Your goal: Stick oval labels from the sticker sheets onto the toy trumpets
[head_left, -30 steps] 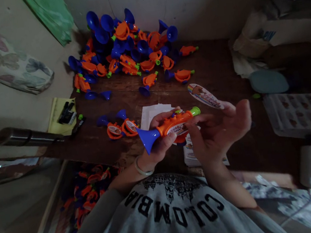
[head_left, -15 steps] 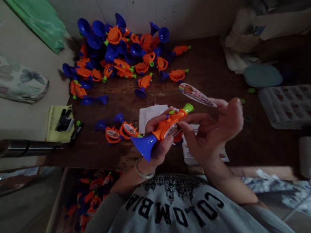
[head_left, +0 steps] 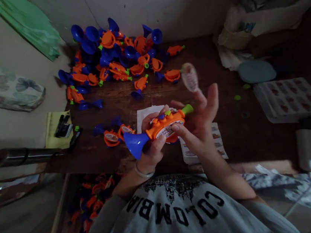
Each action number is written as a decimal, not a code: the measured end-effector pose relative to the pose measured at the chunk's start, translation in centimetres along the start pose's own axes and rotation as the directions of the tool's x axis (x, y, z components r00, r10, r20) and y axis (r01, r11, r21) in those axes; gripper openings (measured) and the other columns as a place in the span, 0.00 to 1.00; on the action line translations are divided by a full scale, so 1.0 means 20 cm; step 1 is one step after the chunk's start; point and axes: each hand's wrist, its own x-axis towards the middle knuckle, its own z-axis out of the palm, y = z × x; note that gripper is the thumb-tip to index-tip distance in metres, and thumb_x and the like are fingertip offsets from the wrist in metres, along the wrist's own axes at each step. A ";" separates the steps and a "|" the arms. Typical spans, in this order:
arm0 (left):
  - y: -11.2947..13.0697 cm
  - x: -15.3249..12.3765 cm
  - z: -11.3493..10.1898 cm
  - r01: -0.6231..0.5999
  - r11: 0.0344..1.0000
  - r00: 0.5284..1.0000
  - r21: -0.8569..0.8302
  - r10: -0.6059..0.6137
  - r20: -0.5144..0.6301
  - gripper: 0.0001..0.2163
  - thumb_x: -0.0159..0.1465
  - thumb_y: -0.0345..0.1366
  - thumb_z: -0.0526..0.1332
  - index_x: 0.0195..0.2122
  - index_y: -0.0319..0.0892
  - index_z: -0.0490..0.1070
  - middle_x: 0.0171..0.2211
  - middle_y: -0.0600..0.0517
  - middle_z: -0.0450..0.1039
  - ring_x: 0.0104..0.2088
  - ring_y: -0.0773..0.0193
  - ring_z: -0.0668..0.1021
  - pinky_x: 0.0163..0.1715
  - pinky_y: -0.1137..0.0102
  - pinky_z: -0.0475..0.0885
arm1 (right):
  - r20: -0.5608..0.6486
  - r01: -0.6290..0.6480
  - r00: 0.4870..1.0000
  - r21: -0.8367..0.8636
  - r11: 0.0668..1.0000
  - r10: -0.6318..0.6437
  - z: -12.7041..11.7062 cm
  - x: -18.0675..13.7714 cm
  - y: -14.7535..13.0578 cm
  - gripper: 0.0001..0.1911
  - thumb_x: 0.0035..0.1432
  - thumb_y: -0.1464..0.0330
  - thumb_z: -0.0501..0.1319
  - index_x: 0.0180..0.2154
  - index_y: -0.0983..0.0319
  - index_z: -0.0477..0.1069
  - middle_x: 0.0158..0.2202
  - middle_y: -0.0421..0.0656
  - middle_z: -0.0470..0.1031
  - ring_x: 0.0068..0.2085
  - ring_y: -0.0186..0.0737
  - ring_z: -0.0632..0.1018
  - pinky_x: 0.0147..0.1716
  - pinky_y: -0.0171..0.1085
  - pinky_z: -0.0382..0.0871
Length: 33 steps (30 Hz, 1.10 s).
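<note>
An orange toy trumpet (head_left: 165, 125) with a blue bell and a green mouthpiece is in my left hand (head_left: 156, 146), whose fingers wrap round its body behind the bell. An oval sticker (head_left: 168, 130) covers the trumpet's near side. My right hand (head_left: 199, 130) has its thumb pressed on that sticker, and some of its fingers reach behind the mouthpiece end. From a raised fingertip of this hand hangs a second oval sticker (head_left: 189, 77), blurred. Below the hands lies a stack of sticker sheets (head_left: 189, 155). Two stickered toy trumpets (head_left: 111, 137) rest left of the bell.
A heap of toy trumpets (head_left: 114, 53) fills the back left of the table, and more trumpets (head_left: 94, 198) lie below its edge. Yellow paper (head_left: 51, 132) with black markers is at left. Further sticker sheets (head_left: 290, 97) and a pale blue lid (head_left: 257, 71) are at right.
The right hand's raised fingers have swung up and left, turning the loose sticker nearly upright. The right thumb has slid onto the trumpet's sticker. The trumpet has tilted closer to level.
</note>
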 end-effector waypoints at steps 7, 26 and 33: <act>-0.06 -0.02 0.00 0.251 0.968 0.966 0.011 -0.251 0.065 0.21 0.69 0.47 0.69 0.60 0.51 0.71 0.68 0.44 0.71 0.70 0.49 0.72 0.67 0.52 0.72 | -0.200 0.031 0.979 -0.099 0.995 -0.050 -0.06 0.04 0.02 0.48 0.59 0.67 0.73 0.71 0.36 0.52 0.69 0.45 0.64 0.40 0.39 0.83 0.44 0.45 0.84; 0.05 0.02 -0.05 0.191 0.977 0.973 -0.093 -0.176 0.147 0.29 0.62 0.41 0.74 0.64 0.53 0.70 0.73 0.47 0.66 0.70 0.44 0.72 0.70 0.47 0.70 | 0.090 -0.179 0.982 0.200 0.963 0.164 -0.08 -0.01 -0.05 0.35 0.58 0.66 0.73 0.64 0.42 0.68 0.34 0.33 0.75 0.31 0.33 0.76 0.30 0.31 0.78; 0.06 0.01 -0.07 0.220 0.973 0.958 -0.065 -0.203 0.202 0.32 0.62 0.42 0.74 0.66 0.53 0.68 0.73 0.47 0.65 0.72 0.43 0.70 0.70 0.50 0.71 | 0.225 -0.288 0.944 0.200 0.937 0.242 -0.10 -0.01 -0.07 0.34 0.59 0.65 0.74 0.64 0.45 0.66 0.33 0.32 0.75 0.29 0.31 0.76 0.27 0.29 0.78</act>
